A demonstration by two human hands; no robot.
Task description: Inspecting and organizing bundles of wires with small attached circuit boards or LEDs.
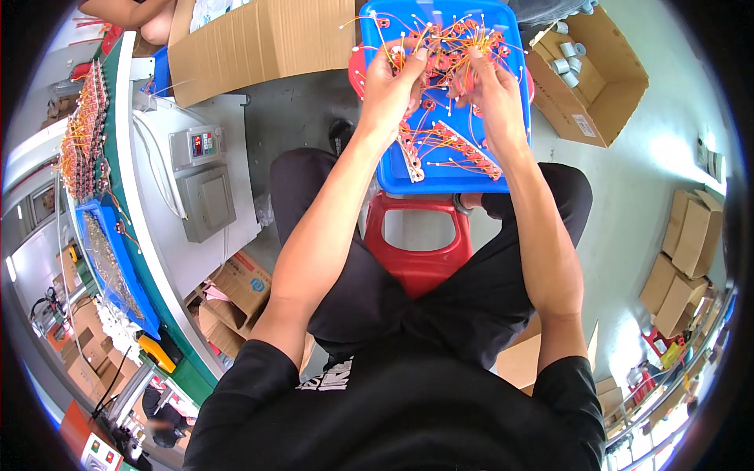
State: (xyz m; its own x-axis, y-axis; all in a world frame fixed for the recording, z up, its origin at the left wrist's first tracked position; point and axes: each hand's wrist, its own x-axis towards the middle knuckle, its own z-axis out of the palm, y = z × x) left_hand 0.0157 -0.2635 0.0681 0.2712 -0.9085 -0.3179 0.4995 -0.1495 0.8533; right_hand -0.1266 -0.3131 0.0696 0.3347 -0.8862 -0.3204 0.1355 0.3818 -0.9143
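A blue plastic tray (440, 179) sits in front of me, heaped with small red round circuit boards carrying thin orange and yellow wires with white plugs. My left hand (395, 85) is over the tray's left side, thumb and fingers closed on wires at the pile's edge. Across from it, my right hand (488, 88) pinches a bunch of orange wires (474, 41) between thumb and fingers. Some fingertips of both hands are hidden by the wires. Closer to me in the tray, a strip of joined red boards (470, 151) lies slanted, with a shorter strip (410, 154) at the left.
A red plastic stool (420, 263) stands between my legs, below the tray. An open carton with white rolls (605, 86) is at the right. A large cardboard box (263, 47) is at the upper left. The workbench (184, 345) at the left bears more wired boards (85, 133).
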